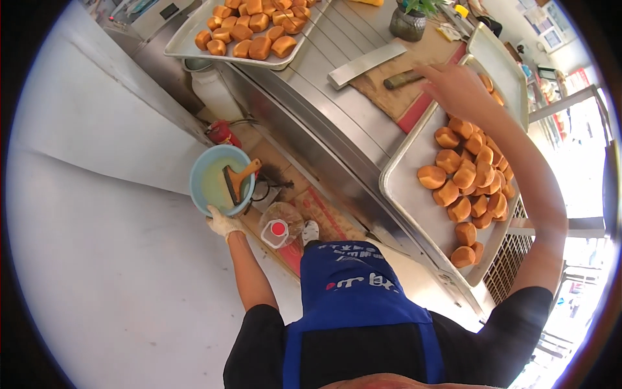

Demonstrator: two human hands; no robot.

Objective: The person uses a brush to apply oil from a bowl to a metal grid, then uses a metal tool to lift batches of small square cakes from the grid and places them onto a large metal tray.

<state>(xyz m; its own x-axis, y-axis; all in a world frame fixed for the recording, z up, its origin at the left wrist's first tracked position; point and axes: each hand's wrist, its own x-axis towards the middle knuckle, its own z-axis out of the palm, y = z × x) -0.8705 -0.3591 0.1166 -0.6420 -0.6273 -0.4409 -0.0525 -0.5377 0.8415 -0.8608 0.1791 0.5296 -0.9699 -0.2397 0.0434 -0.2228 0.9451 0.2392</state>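
Note:
My left hand (224,222) wears a pale glove and grips the rim of a light blue basin (197,170). Inside the basin are yellowish liquid (214,185) and a wide, flat brush (241,176) with a wooden handle. My bare right hand (457,89) reaches over the tray to the worktop, its fingers by a short, dark, rod-like handle (403,79). The fingers are slightly blurred, and whether they grip it is unclear. Below that forearm, golden-brown buns (465,174) lie heaped on a metal tray (407,170).
Another tray (188,47) of buns stands at the far left of the steel worktop (311,71). A long metal bar (367,63) lies on a brown board (382,81), near a plant jar (408,24). A red-capped plastic jug (277,230) stands on the floor by my shoe (311,231).

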